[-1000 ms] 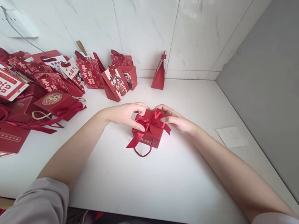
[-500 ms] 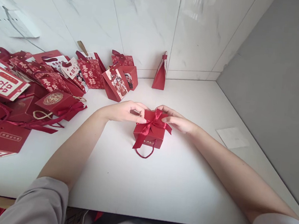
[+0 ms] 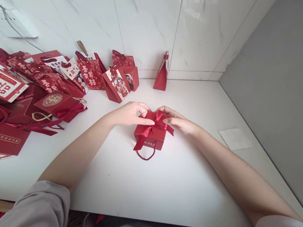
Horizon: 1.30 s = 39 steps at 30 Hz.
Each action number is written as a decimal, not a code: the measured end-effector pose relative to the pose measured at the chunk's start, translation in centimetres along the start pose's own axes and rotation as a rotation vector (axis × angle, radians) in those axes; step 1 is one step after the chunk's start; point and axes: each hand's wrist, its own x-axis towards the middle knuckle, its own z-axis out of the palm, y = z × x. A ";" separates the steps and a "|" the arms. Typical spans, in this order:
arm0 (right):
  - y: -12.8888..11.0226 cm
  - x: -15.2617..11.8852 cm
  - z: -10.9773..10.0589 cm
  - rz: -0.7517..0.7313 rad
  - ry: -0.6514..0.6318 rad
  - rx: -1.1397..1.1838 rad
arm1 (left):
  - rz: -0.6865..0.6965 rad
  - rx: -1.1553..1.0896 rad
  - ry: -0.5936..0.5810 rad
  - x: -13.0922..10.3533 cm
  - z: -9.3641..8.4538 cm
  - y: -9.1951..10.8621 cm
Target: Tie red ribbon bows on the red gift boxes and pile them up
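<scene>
A small red gift box (image 3: pixel 157 135) stands on the white table, tied on top with a shiny red ribbon bow (image 3: pixel 157 121). One ribbon tail hangs down its left front, and a shorter one sticks out to the right. From the front of the box, a twisted red cord handle (image 3: pixel 146 157) droops onto the table. My left hand (image 3: pixel 133 114) is closed at the bow's left side, its thumb on the knot. My right hand (image 3: pixel 178 122) grips the right side of the bow, thumb on top. The fingers of both hands are partly hidden behind the bow and box.
Many red gift boxes (image 3: pixel 55 103) are heaped on the left, some with ribbons. Several printed ones (image 3: pixel 118 82) stand nearer the tiled wall. A narrow red box (image 3: pixel 161 77) stands alone at the back. A white sheet (image 3: pixel 234 138) lies right, beside the grey partition (image 3: pixel 288 89).
My left thumb has slid right along the ribbon to the knot. My right hand has barely moved. The whole view has shifted slightly.
</scene>
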 end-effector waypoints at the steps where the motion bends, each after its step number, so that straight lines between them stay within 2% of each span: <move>1: 0.0 0.0 0.0 0.000 -0.001 -0.003 | 0.001 0.011 -0.003 -0.1 0.0 0.1; 12: 0.0 -0.1 0.0 0.005 -0.008 -0.022 | -0.022 0.069 -0.153 -0.8 -1.0 0.9; 15: -0.1 -0.1 0.1 0.006 -0.010 -0.027 | 0.007 0.106 -0.196 -0.9 -1.3 1.1; 21: -0.2 -0.1 0.2 0.014 0.006 -0.026 | -0.009 0.127 -0.209 -1.6 -1.4 0.9; 25: 0.1 0.0 0.0 -0.016 0.082 -0.028 | 0.113 -0.031 -0.127 -1.1 -0.8 -1.0; 28: 0.4 0.0 -0.2 -0.045 0.161 -0.036 | 0.164 -0.179 -0.094 0.2 0.3 -3.7; 30: 0.4 0.0 -0.5 -0.059 0.189 -0.052 | 0.146 -0.280 -0.104 1.0 1.3 -5.6; 33: 0.4 -0.2 -1.1 -0.084 0.125 -0.093 | 0.167 -0.383 -0.130 2.0 2.7 -7.6; 36: 0.5 -0.4 -1.7 -0.102 0.015 -0.135 | 0.207 -0.422 -0.088 2.2 3.5 -8.2; 39: 0.7 -0.2 -2.0 -0.134 0.039 -0.202 | 0.263 -0.446 -0.001 2.2 3.6 -8.3</move>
